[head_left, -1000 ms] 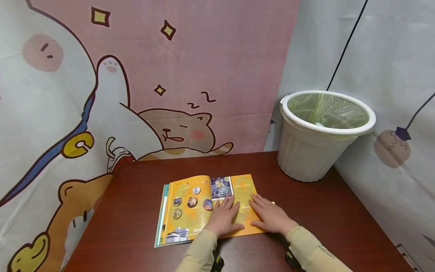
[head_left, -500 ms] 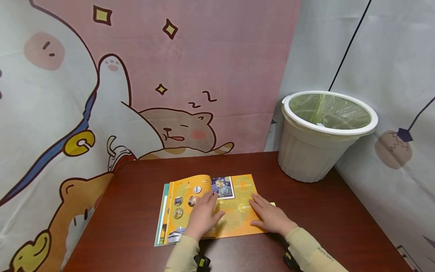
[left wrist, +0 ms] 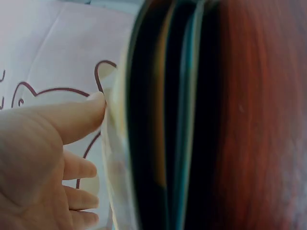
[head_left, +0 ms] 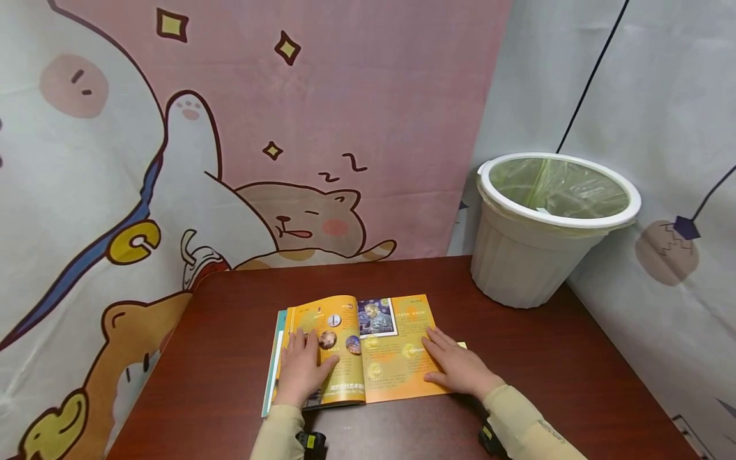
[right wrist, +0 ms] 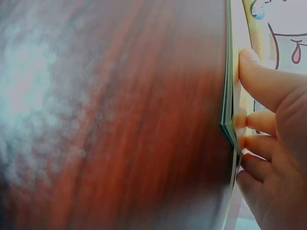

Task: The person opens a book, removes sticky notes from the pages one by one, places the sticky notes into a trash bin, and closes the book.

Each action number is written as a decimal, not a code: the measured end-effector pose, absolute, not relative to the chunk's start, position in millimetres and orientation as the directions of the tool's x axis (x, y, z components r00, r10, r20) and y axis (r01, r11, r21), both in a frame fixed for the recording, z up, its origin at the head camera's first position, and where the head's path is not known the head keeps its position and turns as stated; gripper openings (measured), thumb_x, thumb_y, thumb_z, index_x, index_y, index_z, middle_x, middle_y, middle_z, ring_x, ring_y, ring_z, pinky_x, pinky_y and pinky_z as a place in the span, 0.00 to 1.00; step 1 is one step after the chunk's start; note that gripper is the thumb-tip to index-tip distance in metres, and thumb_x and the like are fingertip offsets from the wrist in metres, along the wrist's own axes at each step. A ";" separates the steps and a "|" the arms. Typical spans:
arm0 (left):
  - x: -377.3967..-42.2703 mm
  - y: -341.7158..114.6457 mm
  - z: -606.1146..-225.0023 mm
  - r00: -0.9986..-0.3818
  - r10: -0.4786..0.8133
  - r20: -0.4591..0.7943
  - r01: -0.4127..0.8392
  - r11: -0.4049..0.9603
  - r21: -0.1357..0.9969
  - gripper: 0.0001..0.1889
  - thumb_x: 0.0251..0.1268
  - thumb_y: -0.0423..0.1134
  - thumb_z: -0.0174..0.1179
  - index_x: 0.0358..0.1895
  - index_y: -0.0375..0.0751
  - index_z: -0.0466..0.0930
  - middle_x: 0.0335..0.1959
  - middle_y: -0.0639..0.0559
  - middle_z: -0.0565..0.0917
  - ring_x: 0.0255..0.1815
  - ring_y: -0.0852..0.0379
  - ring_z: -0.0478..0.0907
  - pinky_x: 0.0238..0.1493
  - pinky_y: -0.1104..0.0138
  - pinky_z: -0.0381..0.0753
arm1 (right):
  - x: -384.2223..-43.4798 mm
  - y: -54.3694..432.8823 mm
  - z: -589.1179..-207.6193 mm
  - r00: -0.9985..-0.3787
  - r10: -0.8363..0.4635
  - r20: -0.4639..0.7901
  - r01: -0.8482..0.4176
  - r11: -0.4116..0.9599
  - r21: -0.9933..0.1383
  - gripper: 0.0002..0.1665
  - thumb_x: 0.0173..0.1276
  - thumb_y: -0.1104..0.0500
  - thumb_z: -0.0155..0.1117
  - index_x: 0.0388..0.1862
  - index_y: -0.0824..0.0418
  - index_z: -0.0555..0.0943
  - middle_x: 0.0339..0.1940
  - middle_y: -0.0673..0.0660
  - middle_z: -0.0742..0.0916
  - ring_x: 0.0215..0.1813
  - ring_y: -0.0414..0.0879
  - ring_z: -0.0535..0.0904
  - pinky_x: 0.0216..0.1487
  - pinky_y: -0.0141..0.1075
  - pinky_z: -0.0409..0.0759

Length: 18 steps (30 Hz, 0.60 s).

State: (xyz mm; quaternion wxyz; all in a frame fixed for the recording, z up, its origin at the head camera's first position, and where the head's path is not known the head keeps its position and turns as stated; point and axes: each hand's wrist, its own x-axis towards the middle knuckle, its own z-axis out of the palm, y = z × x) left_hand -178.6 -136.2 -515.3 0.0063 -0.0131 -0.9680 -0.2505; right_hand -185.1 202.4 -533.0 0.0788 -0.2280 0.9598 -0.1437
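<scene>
An illustrated book (head_left: 397, 374) lies open on the table, its pages orange with round photos on the left and a blue portrait picture at the top of the right page. My left hand (head_left: 301, 370) rests on the left page near its outer edge, fingers spread. On the right page's outer edge lies my right hand (head_left: 460, 365), fingers extended. In the left wrist view the thumb (left wrist: 79, 117) touches the page surface, with gaps between the leaves below. The right wrist view has the thumb (right wrist: 261, 79) and fingers against the book's edge (right wrist: 229, 96).
The dark red-brown table (head_left: 213, 358) carries a white bin (head_left: 517, 262) with a clear liner at the back right. A cartoon-printed cloth (head_left: 402, 128) hangs behind the table. Both wrists wear small black cameras.
My left hand has slid leftward from the book's middle across the left page to its outer side, uncovering the fold. The right hand has stayed in place.
</scene>
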 end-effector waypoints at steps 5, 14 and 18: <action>-178.8 -145.0 -521.4 -0.997 -0.029 -0.072 -0.061 0.864 0.500 0.49 0.61 0.64 0.62 0.74 0.30 0.60 0.75 0.23 0.50 0.75 0.24 0.41 0.65 0.27 0.41 | -184.5 202.7 -533.5 -0.887 -0.453 -0.095 -0.404 0.858 -0.315 0.46 0.65 0.39 0.67 0.73 0.64 0.68 0.77 0.62 0.64 0.78 0.56 0.56 0.66 0.53 0.70; -178.9 -150.0 -524.1 -0.983 -0.034 -0.178 -0.115 0.877 0.466 0.54 0.57 0.70 0.60 0.76 0.32 0.57 0.76 0.23 0.47 0.75 0.23 0.39 0.64 0.26 0.39 | -184.3 201.7 -531.9 -0.894 -0.436 -0.104 -0.380 0.861 -0.338 0.46 0.64 0.40 0.68 0.73 0.64 0.69 0.77 0.62 0.64 0.78 0.56 0.55 0.67 0.53 0.68; -179.2 -149.2 -524.1 -0.983 -0.036 -0.180 -0.114 0.887 0.447 0.53 0.57 0.69 0.61 0.75 0.31 0.58 0.76 0.23 0.47 0.75 0.23 0.39 0.64 0.26 0.39 | -186.6 201.5 -528.9 -0.904 -0.409 -0.124 -0.330 0.852 -0.406 0.46 0.63 0.41 0.69 0.73 0.64 0.69 0.77 0.61 0.65 0.78 0.56 0.56 0.70 0.54 0.64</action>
